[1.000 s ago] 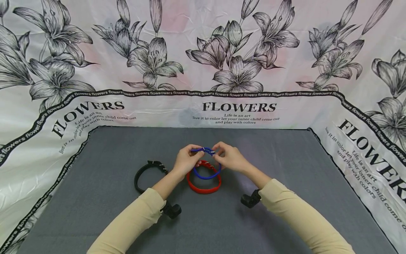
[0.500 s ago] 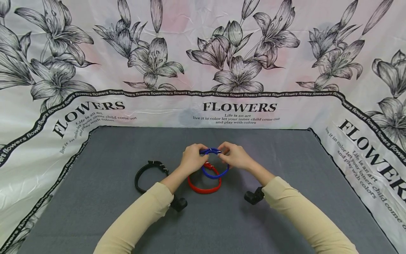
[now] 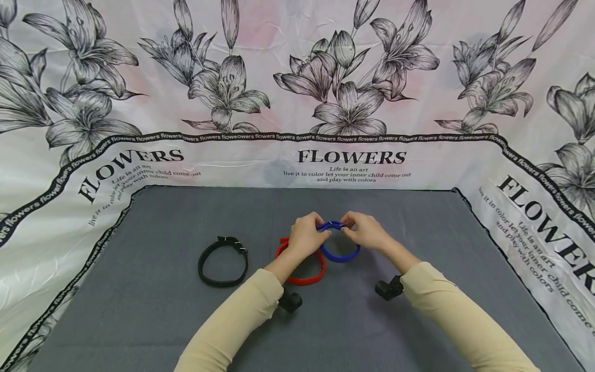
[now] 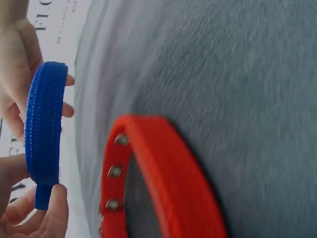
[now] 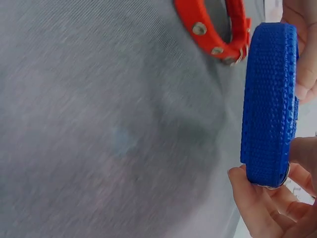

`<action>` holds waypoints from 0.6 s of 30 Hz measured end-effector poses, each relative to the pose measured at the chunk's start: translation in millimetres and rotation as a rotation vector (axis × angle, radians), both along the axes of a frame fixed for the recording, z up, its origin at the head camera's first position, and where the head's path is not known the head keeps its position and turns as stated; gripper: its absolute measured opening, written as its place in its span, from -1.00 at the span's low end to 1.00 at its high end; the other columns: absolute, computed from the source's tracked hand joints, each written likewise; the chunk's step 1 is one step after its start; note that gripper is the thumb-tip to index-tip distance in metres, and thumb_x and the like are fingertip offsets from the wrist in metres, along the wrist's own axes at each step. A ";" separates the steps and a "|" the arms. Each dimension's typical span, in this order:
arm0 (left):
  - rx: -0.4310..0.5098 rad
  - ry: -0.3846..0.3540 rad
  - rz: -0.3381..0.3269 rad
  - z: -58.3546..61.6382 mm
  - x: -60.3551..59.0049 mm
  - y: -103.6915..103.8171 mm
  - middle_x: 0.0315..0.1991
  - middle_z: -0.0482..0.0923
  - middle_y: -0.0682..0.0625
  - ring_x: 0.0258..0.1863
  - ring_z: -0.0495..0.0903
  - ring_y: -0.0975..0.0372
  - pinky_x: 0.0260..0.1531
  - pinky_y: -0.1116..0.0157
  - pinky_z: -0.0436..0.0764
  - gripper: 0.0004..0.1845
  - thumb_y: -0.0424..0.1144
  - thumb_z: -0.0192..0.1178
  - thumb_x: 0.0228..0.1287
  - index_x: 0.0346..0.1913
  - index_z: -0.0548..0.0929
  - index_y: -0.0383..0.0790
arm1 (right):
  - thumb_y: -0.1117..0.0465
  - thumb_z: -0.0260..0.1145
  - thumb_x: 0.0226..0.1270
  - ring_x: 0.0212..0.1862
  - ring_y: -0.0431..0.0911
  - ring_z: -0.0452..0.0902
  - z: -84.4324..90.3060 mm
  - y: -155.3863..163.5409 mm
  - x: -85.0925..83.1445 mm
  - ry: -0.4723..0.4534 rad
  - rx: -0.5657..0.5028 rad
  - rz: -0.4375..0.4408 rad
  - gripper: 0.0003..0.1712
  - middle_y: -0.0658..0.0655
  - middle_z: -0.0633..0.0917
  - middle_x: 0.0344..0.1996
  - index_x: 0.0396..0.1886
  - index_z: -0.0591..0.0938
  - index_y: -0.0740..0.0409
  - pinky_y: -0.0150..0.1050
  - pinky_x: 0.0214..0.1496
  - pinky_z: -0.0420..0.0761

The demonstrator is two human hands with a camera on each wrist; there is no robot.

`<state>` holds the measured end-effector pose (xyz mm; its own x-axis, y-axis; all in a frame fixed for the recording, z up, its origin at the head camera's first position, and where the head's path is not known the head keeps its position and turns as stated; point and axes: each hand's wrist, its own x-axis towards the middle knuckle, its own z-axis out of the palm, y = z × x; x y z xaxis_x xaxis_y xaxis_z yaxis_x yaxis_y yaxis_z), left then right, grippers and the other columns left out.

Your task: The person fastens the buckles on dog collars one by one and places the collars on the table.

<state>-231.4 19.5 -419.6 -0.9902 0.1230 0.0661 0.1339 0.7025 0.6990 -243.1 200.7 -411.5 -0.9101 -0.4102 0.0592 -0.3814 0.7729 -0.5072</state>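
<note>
In the head view a blue webbing collar point(image 3: 341, 258) is closed into a loop and held up by both hands. My left hand point(image 3: 304, 235) pinches the loop's far left side, by the strap end. At the buckle side, my right hand point(image 3: 367, 231) grips it between thumb and fingers. Up close in the right wrist view, the blue collar point(image 5: 270, 99) shows woven texture with a metal ring near the right fingertips point(image 5: 240, 181). A red collar point(image 3: 309, 281) with metal eyelets lies to the left, partly hidden under the left forearm.
A black collar point(image 3: 220, 283), buckled into a loop, lies left of the red one on the grey cloth point(image 3: 139, 289). Behind stands a flower-printed backdrop point(image 3: 260, 165). Black wrist cameras hang by each sleeve.
Both hands have carried the blue collar to the right, from over the red collar to beside it. The red and black collars have stayed in place.
</note>
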 end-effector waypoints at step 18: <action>-0.410 0.076 -0.030 -25.2 18.7 53.2 -0.39 0.51 0.11 -0.38 0.57 0.22 -0.46 0.30 0.49 -0.69 0.06 0.34 0.01 -0.27 0.55 0.00 | 0.27 0.29 0.16 -0.40 -0.09 0.58 -18.2 38.9 11.3 0.041 0.134 -0.010 -0.90 0.10 0.67 -0.44 -0.32 0.60 0.18 -0.18 -0.38 0.54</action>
